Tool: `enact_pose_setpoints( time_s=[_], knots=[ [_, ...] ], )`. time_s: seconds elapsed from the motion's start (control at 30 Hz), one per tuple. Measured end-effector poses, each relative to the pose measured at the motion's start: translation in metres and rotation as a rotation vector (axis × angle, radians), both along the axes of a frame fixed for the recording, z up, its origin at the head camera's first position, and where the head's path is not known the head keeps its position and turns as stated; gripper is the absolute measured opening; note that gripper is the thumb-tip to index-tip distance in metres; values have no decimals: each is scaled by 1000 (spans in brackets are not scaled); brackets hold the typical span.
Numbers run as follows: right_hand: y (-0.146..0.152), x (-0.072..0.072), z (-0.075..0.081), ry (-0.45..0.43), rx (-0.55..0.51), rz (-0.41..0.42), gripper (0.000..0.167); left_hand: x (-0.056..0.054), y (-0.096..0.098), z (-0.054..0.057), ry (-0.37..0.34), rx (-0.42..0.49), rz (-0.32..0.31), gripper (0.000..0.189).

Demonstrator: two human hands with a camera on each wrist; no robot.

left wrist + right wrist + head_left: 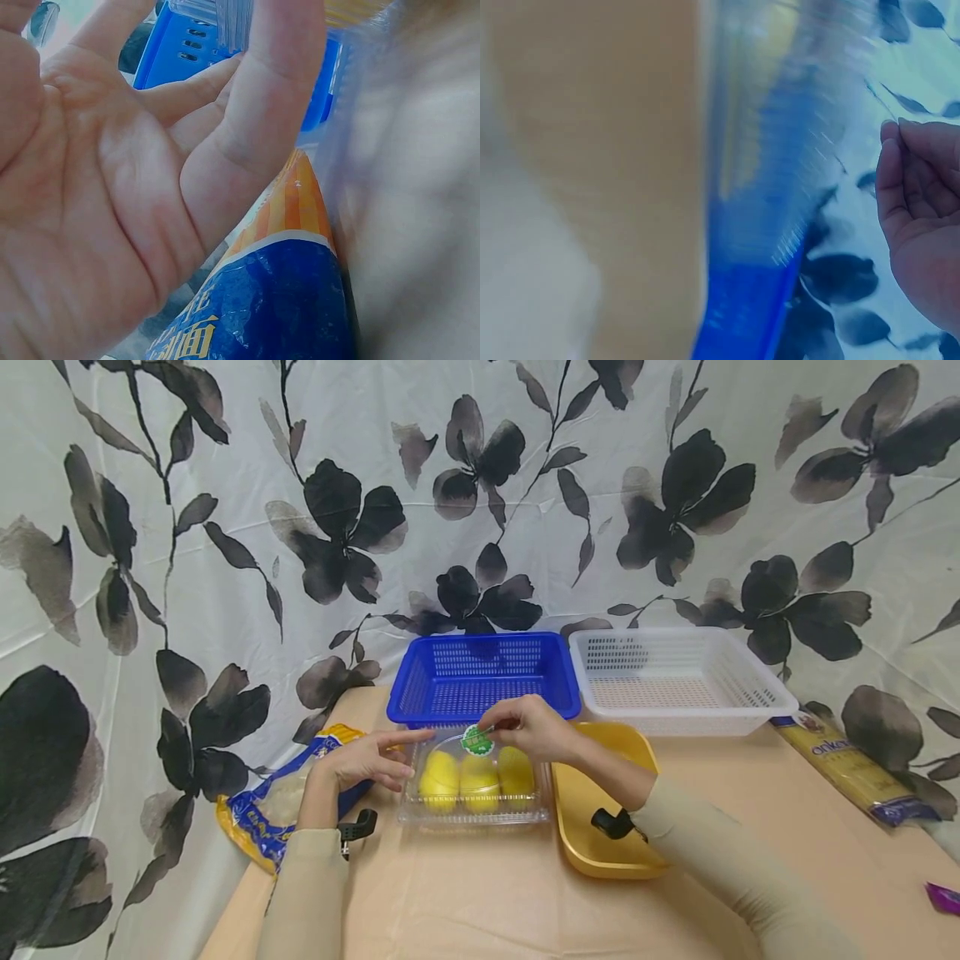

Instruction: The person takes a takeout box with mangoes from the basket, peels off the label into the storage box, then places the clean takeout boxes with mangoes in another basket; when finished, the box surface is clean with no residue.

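A clear plastic clamshell box (408, 802) of several yellow fruits (480, 777) sits on the table with a green round sticker (477, 742) at the top of its lid. My left hand (367, 760) is at the box's left side, its index finger stretched out along the back left corner. Over the lid, my right hand (528, 727) has thumb and index fingertips together, overlapping the sticker's edge in the head view. The right wrist view shows those fingertips (892, 142) meeting with nothing visible between them.
A blue basket (397, 693) stands behind the box, with a white basket (750, 720) to its right. The yellow tray (573, 852) lies beside the box, under my right forearm. A blue and yellow bag (255, 814) lies left; a yellow pasta-like packet (847, 764) and purple wrapper (943, 897) lie right.
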State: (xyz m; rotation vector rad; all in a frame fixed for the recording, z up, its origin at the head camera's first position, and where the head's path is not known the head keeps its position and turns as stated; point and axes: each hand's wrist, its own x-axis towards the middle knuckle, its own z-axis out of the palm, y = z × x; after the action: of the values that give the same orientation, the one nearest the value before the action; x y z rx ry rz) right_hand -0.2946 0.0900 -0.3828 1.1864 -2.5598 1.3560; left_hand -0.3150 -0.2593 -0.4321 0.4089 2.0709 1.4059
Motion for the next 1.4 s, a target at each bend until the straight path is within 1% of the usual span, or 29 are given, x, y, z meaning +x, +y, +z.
enact_pose_setpoints(
  time_s=[0.13,0.27,0.4,0.53,0.63,0.73,0.87,0.97,1.1,1.2,1.4],
  knots=[
    [25,4,10,9,-40,-38,18,0,0,0,8,-2,2,77],
    [60,7,12,-17,-70,-67,18,0,1,-2,7,6,-6,77],
    [99,9,12,-90,-71,-114,18,0,1,-1,13,4,-9,78],
    [134,8,12,-168,-55,-167,18,0,0,1,26,-5,-17,80],
    [155,7,7,-214,-42,-194,20,0,0,1,29,-6,-23,81],
    [171,5,-1,-264,-42,-208,22,1,-1,1,32,-6,-17,80],
    [185,3,-14,-326,-48,-211,24,1,-1,0,37,-6,-19,80],
    [190,2,-22,-355,-28,-189,24,1,0,0,36,-7,-17,80],
    [192,-1,-29,-393,28,-136,22,1,1,0,37,-8,-5,80],
    [191,-2,-33,-401,79,-111,21,1,2,0,36,-7,-4,81],
    [183,-3,-35,-357,155,-98,19,1,1,0,23,-1,-5,83]
  ],
)
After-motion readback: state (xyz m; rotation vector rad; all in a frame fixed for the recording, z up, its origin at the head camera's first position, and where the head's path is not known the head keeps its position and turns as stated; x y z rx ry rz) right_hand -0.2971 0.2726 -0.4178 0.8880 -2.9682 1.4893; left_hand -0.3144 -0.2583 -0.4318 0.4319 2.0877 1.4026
